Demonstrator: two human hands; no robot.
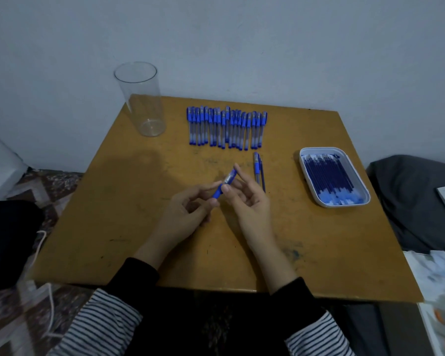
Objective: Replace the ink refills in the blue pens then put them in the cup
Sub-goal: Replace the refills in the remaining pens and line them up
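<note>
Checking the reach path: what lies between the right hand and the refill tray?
Head view: a pen barrel and a loose refill, side by side.

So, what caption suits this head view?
Left hand and right hand hold a blue pen part near spare pens, refills, cup.

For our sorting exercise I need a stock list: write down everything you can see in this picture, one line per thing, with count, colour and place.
cup: one, clear, upright at the table's far left corner
capped pens: packed row, too tight to count, blue, far middle
tray: one, white, table's right side
refills: many, dark blue, in the tray
pen barrel: one, clear and blue, below the row
loose refill: one, dark blue, beside that barrel
table: one, yellow-brown
cloth: one, dark grey, right of the table
cable: one, white, left floor
pen piece: one, blue, between both hands
left hand: fingers pinch its lower end
right hand: fingers hold its upper part
</note>
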